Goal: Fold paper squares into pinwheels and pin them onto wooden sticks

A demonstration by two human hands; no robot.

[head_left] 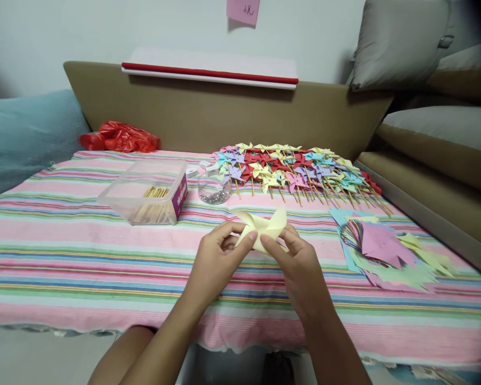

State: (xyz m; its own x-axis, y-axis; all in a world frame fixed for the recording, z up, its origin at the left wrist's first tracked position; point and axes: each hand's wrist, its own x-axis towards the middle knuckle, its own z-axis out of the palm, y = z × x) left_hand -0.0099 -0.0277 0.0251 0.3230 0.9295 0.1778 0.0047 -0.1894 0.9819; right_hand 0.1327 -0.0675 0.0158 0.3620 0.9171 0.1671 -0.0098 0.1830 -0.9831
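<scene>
A pale yellow paper pinwheel (264, 224), partly folded, is held over the striped tablecloth (64, 251). My left hand (216, 256) pinches its left side between thumb and fingers. My right hand (300, 267) pinches its centre from the right. Behind lies a row of several finished coloured pinwheels on wooden sticks (296, 168). To the right sits a pile of cut coloured paper squares (385, 248).
A clear plastic box of wooden sticks (148, 195) stands at the left. A small clear cup of pins (214, 190) sits beside it. A red plastic bag (120, 137) lies at the back left. Sofa cushions (436, 133) rise at the right.
</scene>
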